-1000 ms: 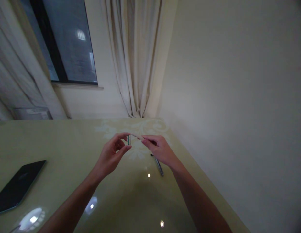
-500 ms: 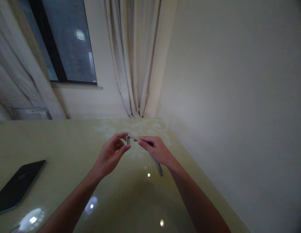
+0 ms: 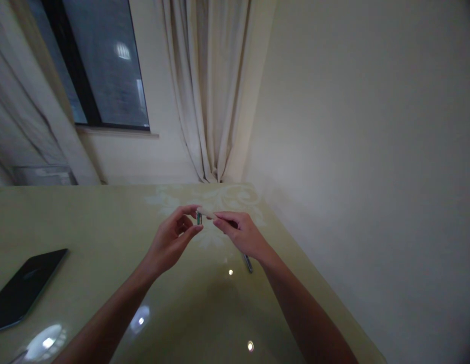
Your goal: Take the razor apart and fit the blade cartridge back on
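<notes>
My left hand (image 3: 172, 241) is closed in a pinch, with thumb and fingertips around a small thin green piece (image 3: 199, 218) held upright; it is too small to name surely. My right hand (image 3: 240, 233) is closed on a pale, narrow strip (image 3: 207, 214) that points left. The strip's far end meets the top of the green piece, near my left fingertips. Both hands are above the table. Beneath my right wrist lies a dark, slim pen-like object (image 3: 247, 263), partly hidden by the hand.
A dark tablet-like slab (image 3: 28, 288) lies on the glossy table (image 3: 106, 227) at the left. A wall (image 3: 352, 151) runs along the table's right side. Curtains (image 3: 210, 91) and a window (image 3: 106, 60) stand behind the far edge.
The whole view has shifted slightly, so everything sits a little further left and higher. Both hands keep the same grips, with hardly any movement between them.
</notes>
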